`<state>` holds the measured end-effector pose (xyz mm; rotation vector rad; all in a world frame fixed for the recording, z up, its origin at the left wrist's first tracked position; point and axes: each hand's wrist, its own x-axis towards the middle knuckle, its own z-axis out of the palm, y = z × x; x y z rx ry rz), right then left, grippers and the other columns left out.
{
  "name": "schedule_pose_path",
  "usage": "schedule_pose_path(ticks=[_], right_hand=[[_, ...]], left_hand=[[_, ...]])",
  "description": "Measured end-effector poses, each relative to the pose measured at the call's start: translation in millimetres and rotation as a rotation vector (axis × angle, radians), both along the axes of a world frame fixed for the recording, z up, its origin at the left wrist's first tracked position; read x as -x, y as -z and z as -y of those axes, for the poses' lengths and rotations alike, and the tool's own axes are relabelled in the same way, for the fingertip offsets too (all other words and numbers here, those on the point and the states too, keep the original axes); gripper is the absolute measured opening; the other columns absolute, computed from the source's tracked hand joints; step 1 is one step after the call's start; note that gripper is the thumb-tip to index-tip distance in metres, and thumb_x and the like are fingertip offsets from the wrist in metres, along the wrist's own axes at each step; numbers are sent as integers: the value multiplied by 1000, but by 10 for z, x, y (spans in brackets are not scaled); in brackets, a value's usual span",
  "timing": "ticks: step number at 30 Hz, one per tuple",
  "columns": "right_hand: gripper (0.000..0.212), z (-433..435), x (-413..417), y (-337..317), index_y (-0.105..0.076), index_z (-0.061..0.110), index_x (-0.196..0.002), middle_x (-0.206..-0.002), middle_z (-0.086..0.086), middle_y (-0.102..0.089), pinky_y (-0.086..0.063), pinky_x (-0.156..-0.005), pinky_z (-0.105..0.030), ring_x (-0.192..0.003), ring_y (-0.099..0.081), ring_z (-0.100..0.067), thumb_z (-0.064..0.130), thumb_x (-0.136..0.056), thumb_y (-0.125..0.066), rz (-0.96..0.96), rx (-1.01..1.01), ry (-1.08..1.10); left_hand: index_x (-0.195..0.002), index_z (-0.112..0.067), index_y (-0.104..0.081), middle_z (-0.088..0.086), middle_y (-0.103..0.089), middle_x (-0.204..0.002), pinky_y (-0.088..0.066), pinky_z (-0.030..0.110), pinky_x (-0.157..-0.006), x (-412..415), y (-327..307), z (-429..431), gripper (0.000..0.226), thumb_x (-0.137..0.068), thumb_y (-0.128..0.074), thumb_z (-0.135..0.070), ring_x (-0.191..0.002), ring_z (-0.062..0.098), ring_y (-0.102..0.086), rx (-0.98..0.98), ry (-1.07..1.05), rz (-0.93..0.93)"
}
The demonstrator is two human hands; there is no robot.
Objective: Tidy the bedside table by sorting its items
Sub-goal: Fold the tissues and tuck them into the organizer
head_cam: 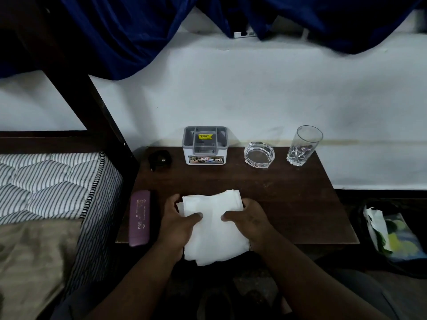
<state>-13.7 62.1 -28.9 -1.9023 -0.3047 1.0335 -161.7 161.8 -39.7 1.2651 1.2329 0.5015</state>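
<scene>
The left hand and right hand grip the white tissue stack at lower centre, apparently squaring it; next it needs laying flat on the surface.

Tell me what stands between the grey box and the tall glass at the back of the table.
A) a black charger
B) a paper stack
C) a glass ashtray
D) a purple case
C: the glass ashtray stands between the grey box and the tall glass in the back row; the paper stack is at the front, held by the left hand and right hand.
</scene>
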Motion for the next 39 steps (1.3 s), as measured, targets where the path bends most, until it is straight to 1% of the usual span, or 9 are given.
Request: schedule_pose_path(ticks=[3,7,14,19,22,26,31,36,39], right_hand=[[35,45,-3,-33,-72,3,-96,-93,-19,-76,-59,-66,-41,-85,-73,-36,7,-63,-82,-140,-83,35],[15,109,-34,-102,-73,3,-92,-86,-16,-76,-60,-61,-39,-76,-73,-33,-1,-77,-72,-268,-114,56],[16,157,-24,-152,-72,5,-94,-87,-14,-75,-57,-60,-33,-73,-70,-28,-3,-81,-67,-236,-178,67],[17,206,-17,-166,-73,5,-95,-89,-16,-77,-58,-62,-33,-72,-72,-26,-3,-82,-68,-272,-250,61],[24,216,-16,-169,-70,2,-104,-103,-23,-75,-58,-69,-38,-81,-72,-32,1,-80,-72,-280,-227,79],[61,261,-25,-267,-63,-2,-121,-124,-26,-68,-55,-89,-50,-105,-69,-40,26,-71,-82,-462,-280,76],[51,457,41,-437,-67,9,-130,-132,-19,-66,-43,-109,-46,-116,-66,-33,42,-92,-61,-816,-377,33],[54,627,152,-528,-63,2,-133,-139,-23,-60,-38,-115,-52,-127,-58,-38,29,-88,-72,-863,-404,-49],[48,732,115,-566,-64,1,-131,-135,-25,-63,-41,-113,-56,-129,-57,-43,19,-87,-71,-749,-395,-81]], left_hand=[[-150,-23,-38,3,-59,-131,-55,39,-87,-15,-1,6,84,-81,-83,-6,-111,25,-63,72,-17,34],[-134,-17,-54,9,-70,-121,-60,41,-71,-28,10,-22,66,-76,-85,-13,-103,31,-71,210,-65,95],[-115,-9,-71,14,-80,-106,-63,42,-69,16,-207,79,26,-89,-73,-9,-94,34,-76,415,-23,206],[-126,-5,-69,19,-75,-119,-58,45,-89,53,-341,120,39,-91,-68,-21,-113,40,-70,638,31,273],[-132,-5,-67,19,-73,-125,-51,50,-104,77,-401,140,47,-87,-67,-21,-122,41,-66,643,41,302],[-131,-4,-67,21,-73,-125,-54,46,-94,122,-582,189,43,-92,-56,-19,-108,39,-73,675,71,423],[-135,-2,-64,24,-67,-133,-46,50,-108,205,-752,288,48,-91,-54,-20,-128,44,-60,733,103,524],[-140,-2,-60,26,-60,-142,-31,56,-121,261,-847,359,55,-88,-60,-22,-138,46,-51,748,162,492],[-133,-1,-65,26,-65,-135,-36,56,-119,281,-908,391,48,-89,-62,-18,-131,45,-58,686,197,411]])
